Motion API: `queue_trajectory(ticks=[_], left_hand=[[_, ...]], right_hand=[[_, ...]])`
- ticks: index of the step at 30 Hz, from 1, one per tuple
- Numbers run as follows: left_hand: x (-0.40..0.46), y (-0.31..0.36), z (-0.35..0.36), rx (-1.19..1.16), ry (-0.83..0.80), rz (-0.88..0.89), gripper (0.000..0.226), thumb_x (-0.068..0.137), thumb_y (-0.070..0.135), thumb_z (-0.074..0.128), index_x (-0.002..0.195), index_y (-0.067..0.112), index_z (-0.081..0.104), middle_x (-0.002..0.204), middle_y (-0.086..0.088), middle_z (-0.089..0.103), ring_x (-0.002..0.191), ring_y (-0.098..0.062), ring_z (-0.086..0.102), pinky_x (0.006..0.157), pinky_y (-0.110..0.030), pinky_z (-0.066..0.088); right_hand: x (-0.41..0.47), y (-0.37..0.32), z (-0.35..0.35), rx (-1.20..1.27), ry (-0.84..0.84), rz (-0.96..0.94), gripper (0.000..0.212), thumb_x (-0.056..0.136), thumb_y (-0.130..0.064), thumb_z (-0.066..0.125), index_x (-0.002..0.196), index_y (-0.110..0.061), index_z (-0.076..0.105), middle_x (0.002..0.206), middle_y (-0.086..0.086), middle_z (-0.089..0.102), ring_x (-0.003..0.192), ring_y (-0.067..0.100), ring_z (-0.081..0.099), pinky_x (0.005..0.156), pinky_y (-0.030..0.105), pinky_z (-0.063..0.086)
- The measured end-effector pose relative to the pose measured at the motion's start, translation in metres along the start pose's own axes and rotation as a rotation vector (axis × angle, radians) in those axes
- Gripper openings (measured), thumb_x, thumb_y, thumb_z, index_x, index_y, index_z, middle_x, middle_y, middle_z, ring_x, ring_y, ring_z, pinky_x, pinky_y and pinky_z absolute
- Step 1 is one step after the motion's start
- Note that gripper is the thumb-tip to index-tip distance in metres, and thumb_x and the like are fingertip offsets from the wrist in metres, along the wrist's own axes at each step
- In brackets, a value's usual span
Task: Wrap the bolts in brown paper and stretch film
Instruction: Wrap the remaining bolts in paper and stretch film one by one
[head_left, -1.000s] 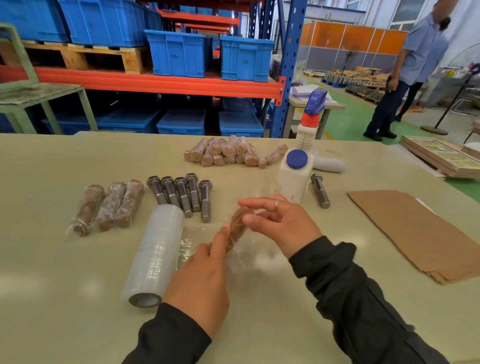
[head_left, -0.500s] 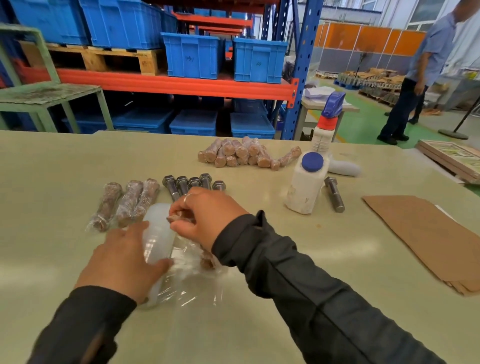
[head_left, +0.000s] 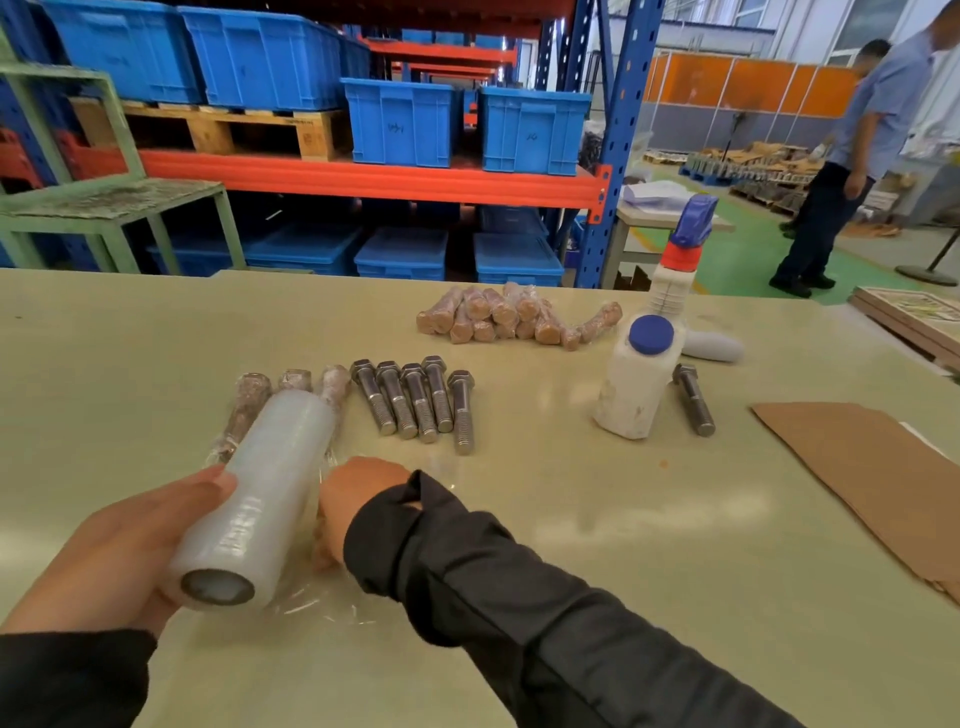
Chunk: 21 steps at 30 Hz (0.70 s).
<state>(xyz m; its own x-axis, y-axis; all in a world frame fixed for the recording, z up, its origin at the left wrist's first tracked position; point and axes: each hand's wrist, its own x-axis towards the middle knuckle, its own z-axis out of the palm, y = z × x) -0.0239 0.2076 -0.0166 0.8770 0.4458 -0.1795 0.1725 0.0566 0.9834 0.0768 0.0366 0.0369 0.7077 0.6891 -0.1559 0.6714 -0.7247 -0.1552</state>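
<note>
My left hand (head_left: 119, 551) grips the roll of stretch film (head_left: 270, 493) and holds it tilted above the table. My right hand (head_left: 363, 493) sits just right of the roll, low on the table, with its fingers hidden behind the roll. Loose clear film (head_left: 317, 597) lies crumpled under both hands. Several bare steel bolts (head_left: 415, 400) lie in a row beyond my right hand. Three wrapped bolts (head_left: 249, 400) lie partly behind the roll. A pile of wrapped bolts (head_left: 509, 317) sits further back. Brown paper sheets (head_left: 872, 478) lie at the right.
A white bottle with a blue cap (head_left: 636, 384) and a spray bottle (head_left: 680, 270) stand right of centre, with one bare bolt (head_left: 693, 400) beside them. Racks with blue bins stand behind the table. A person (head_left: 857, 156) stands at the far right.
My left hand has taken the film roll and lifted it off the table, tilting it toward me. My right hand moved left from mid-table and dropped down beside the roll.
</note>
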Motion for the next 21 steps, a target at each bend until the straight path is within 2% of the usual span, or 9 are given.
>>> queue_trajectory(ticks=[4,7,10,11,14,15,18,19,21], left_hand=[[-0.025,0.036,0.041,0.011,0.050,0.036,0.068,0.038,0.061,0.081,0.097,0.028,0.070,0.085,0.004,0.074,0.073,-0.016,0.072,0.066,-0.037,0.052],[-0.044,0.048,0.075,0.167,0.073,0.140,0.049,0.063,0.038,0.081,0.107,0.034,0.060,0.080,0.004,0.071,0.064,-0.009,0.068,0.049,-0.021,0.047],[-0.057,0.054,0.104,0.318,0.096,0.272,0.049,0.078,0.035,0.067,0.123,0.036,0.047,0.092,0.013,0.060,0.077,-0.005,0.060,0.053,-0.024,0.045],[-0.057,0.054,0.108,0.348,0.102,0.299,0.048,0.083,0.035,0.062,0.128,0.036,0.044,0.092,0.015,0.057,0.080,-0.003,0.058,0.058,-0.026,0.045],[-0.048,0.050,0.100,0.304,0.082,0.240,0.046,0.093,0.013,0.044,0.134,0.033,0.038,0.097,0.010,0.063,0.090,-0.015,0.062,0.083,-0.042,0.049],[-0.044,0.047,0.095,0.309,0.058,0.213,0.050,0.093,0.006,0.041,0.135,0.032,0.037,0.096,0.007,0.066,0.091,-0.018,0.063,0.088,-0.045,0.048],[-0.036,0.039,0.083,0.428,-0.040,0.191,0.062,0.091,-0.004,0.041,0.139,0.034,0.031,0.089,0.008,0.071,0.087,-0.015,0.065,0.083,-0.035,0.047],[-0.035,0.037,0.082,0.474,-0.068,0.204,0.064,0.091,-0.003,0.043,0.140,0.035,0.029,0.090,0.009,0.070,0.086,-0.011,0.065,0.079,-0.029,0.046],[-0.036,0.035,0.082,0.568,-0.093,0.255,0.067,0.089,0.001,0.050,0.138,0.041,0.026,0.090,0.017,0.066,0.084,0.003,0.061,0.071,-0.015,0.042]], right_hand=[[-0.019,0.008,-0.001,0.499,-0.042,0.091,0.030,0.095,-0.016,0.045,0.118,-0.001,0.059,0.110,0.019,0.060,0.105,0.033,0.056,0.089,0.034,0.044],[-0.029,0.029,-0.014,1.023,-0.093,0.227,0.029,0.095,-0.011,0.046,0.118,0.004,0.056,0.116,0.022,0.060,0.109,0.032,0.055,0.097,0.034,0.043],[-0.035,0.035,-0.021,1.509,-0.034,0.271,0.027,0.090,-0.027,0.054,0.096,-0.001,0.058,0.087,0.012,0.062,0.077,0.021,0.061,0.068,0.027,0.055],[-0.033,0.037,-0.020,1.599,-0.022,0.312,0.030,0.087,-0.034,0.056,0.095,-0.005,0.058,0.084,0.009,0.062,0.073,0.019,0.061,0.066,0.026,0.055],[-0.026,0.032,-0.017,1.372,0.040,0.339,0.041,0.081,-0.047,0.058,0.099,-0.010,0.058,0.101,0.008,0.065,0.089,0.024,0.064,0.088,0.037,0.052],[-0.025,0.028,-0.017,1.290,0.049,0.314,0.043,0.080,-0.049,0.058,0.100,-0.011,0.058,0.102,0.008,0.066,0.090,0.024,0.064,0.088,0.038,0.052],[-0.029,0.016,-0.021,1.149,0.113,0.231,0.030,0.079,-0.052,0.061,0.080,-0.023,0.054,0.080,-0.004,0.062,0.071,0.013,0.061,0.065,0.026,0.052],[-0.030,0.013,-0.021,1.125,0.134,0.231,0.031,0.078,-0.053,0.062,0.082,-0.023,0.053,0.080,-0.004,0.061,0.071,0.013,0.060,0.064,0.026,0.051],[-0.034,0.010,-0.024,1.090,0.182,0.268,0.049,0.075,-0.057,0.063,0.104,-0.019,0.052,0.095,0.001,0.062,0.083,0.018,0.061,0.074,0.032,0.053]])
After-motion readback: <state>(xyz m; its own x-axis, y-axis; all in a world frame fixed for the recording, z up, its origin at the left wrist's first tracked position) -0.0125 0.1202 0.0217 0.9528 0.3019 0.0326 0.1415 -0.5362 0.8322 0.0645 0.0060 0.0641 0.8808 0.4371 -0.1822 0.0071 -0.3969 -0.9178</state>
